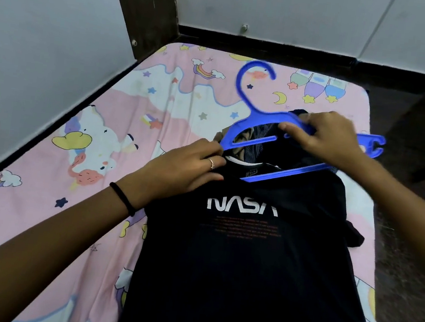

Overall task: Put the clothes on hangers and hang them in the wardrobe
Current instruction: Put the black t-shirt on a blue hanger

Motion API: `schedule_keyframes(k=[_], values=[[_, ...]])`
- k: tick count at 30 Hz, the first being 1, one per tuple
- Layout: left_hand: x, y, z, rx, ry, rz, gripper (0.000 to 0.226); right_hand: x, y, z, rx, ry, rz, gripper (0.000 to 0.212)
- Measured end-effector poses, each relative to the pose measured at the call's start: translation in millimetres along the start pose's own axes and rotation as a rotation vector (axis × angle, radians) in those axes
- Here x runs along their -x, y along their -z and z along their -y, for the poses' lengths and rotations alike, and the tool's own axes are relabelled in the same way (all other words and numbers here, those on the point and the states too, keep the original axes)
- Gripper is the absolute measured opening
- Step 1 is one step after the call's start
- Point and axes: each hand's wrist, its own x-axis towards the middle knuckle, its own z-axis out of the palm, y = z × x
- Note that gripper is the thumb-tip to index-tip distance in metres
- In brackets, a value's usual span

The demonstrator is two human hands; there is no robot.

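**Threading the hanger into the NASA shirt**

From the head camera, we see a black NASA T-shirt (247, 258) lying face up on the bed (121, 112), which wears a pink cartoon sheet. Our right hand (326, 137) has its fingers (294, 129) curled round the upper bar of a blue plastic hanger (253, 128), which lies tilted over the collar. One hanger arm seems to pass just under the neckline; the other end sticks out past the right hand. Our left hand (189, 168) pinches the shirt's collar at its left side, holding the opening up. A small heap of other clothes (254, 139) lies behind the hanger.

We judge the step to be seating the hanger inside the shirt, only partly done. Next, the free arm likely needs easing through the neck into the far shoulder, while the left hand stretches the collar. No wardrobe interior shows here.
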Motion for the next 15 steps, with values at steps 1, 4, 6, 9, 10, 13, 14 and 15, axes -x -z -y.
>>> schedule_keyframes(k=[1,4,6,9,10,13,14,15], values=[[-1.2,2.0,-5.8,0.026,0.042,-0.040,0.041,2.4,-6.7,7.0,-0.020,0.011,0.009,0.070],[-8.1,4.4,-14.2,0.182,0.453,-0.103,0.067,7.6,-21.2,22.9,0.007,0.039,0.013,0.066],[-13.9,1.5,-10.4,0.222,0.626,-0.006,0.060,7.6,-26.2,28.3,0.027,0.039,0.012,0.063],[-19.8,-6.3,-6.2,0.408,0.677,0.025,0.022,2.2,-25.3,31.0,0.041,0.047,0.037,0.057],[-20.8,-8.3,-5.3,0.443,0.675,-0.005,0.020,0.7,-23.7,30.8,0.040,0.066,0.036,0.051],[-19.9,-13.2,-2.3,0.474,0.721,-0.083,0.025,1.8,-18.6,27.5,0.015,0.006,-0.099,0.042],[-19.0,-14.1,-1.4,0.485,0.741,-0.100,0.025,7.6,-15.8,26.5,-0.069,-0.077,-0.227,0.037],[-18.0,-14.9,-0.6,0.503,0.758,-0.115,0.024,17.1,-14.2,25.5,-0.189,-0.171,-0.370,0.028]])
